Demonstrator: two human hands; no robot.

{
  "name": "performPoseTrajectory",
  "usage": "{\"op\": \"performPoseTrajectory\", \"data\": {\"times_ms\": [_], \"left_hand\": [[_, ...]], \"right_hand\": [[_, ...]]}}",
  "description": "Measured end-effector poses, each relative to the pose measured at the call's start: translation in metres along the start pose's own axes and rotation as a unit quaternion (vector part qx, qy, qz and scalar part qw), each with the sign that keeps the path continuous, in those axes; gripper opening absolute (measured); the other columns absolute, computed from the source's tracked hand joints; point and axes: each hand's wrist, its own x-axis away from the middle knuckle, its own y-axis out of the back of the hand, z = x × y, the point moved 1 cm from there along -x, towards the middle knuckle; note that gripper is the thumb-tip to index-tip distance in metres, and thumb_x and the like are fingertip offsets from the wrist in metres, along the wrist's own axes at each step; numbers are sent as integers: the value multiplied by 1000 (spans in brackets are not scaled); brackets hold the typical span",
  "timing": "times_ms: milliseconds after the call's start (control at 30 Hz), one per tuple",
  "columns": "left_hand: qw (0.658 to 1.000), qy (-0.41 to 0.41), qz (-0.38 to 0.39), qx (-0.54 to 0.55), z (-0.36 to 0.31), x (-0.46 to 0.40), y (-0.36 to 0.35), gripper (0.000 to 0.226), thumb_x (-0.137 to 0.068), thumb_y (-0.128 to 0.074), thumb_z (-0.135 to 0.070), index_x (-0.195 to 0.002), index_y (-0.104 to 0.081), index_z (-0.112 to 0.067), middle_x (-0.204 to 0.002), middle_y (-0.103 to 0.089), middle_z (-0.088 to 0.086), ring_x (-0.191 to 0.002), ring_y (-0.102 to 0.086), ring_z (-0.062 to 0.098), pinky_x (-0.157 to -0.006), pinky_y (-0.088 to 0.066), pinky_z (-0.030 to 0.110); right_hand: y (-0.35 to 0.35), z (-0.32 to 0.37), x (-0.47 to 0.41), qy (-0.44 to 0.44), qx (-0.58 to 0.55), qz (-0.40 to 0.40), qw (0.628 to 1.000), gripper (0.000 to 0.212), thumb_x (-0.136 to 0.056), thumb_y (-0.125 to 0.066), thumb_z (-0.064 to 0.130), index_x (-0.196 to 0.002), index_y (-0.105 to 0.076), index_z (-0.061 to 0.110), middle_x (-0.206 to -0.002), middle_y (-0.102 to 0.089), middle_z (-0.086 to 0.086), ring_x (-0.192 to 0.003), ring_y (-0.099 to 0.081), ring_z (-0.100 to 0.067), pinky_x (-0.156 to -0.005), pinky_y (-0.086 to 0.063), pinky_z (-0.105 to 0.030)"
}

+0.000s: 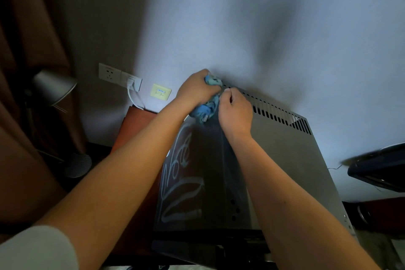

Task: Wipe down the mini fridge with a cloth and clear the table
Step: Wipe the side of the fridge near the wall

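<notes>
Forearms reach out over the mini fridge (285,160), still mid-wipe I'd say. At its back top edge the left hand (195,92) grips the bunched blue cloth (208,107), and the right hand (235,112) pinches it too. Table isn't really visible, so clearing looks undone.

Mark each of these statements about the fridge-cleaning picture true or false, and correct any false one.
1. Both hands hold the blue cloth. True: the left hand grips it and the right hand pinches its edge.
2. The cloth is at the front of the mini fridge. False: it is at the back edge, by the wall.
3. A row of vent slots runs along the fridge's back edge. True.
4. Nothing is plugged into the wall socket. False: a white plug and cable hang from it.
5. A lamp stands left of the fridge. True.
</notes>
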Motion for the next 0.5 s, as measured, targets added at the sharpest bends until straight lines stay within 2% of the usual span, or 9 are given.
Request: {"op": "performPoseTrajectory", "data": {"times_ms": [67,133,200,267,367,500], "left_hand": [[999,50,-9,2,16,-9,-4,24,-85,-67,-35,-96,-58,-16,-91,-67,0,-89,-66,24,-72,-50,34],[994,106,2,-2,40,-6,-10,25,-86,-65,-37,-99,-58,-17,-99,-68,4,-93,-66,26,-80,-53,35],[991,135,19,-10,63,8,-14,27,-86,-66,-40,-100,-59,-18,-102,-68,7,-93,-65,27,-83,-54,37],[987,149,55,-38,79,25,-15,26,-85,-69,-39,-99,-61,-18,-101,-68,7,-91,-64,26,-79,-52,36],[984,131,106,-57,77,37,-8,19,-81,-75,-33,-89,-63,-22,-97,-70,6,-88,-66,24,-76,-53,34],[997,33,66,2,22,18,2,19,-81,-73,-31,-93,-63,-19,-89,-71,2,-84,-69,20,-76,-54,34]], "right_hand": [[0,1,0,3,3,2,1000,37,-104,-36,30,-78,-57,15,-72,-61,-1,-66,-56,-17,-59,-41,-37],[-1,1,0,6,6,6,1000,39,-105,-35,31,-77,-56,15,-69,-59,-3,-62,-54,-17,-57,-39,-36],[-1,0,0,6,6,10,1000,40,-106,-34,31,-74,-51,15,-66,-56,-3,-58,-49,-16,-53,-35,-35],[-2,-1,0,-1,-5,13,1000,40,-106,-34,32,-73,-51,16,-66,-56,-3,-57,-47,-16,-54,-35,-34],[-2,-2,0,-7,-16,14,1000,40,-105,-34,32,-73,-51,15,-67,-57,-3,-57,-48,-16,-54,-36,-34],[1,1,0,-13,-11,8,1000,37,-105,-36,30,-77,-54,14,-72,-59,-2,-64,-54,-17,-58,-41,-36]]}}
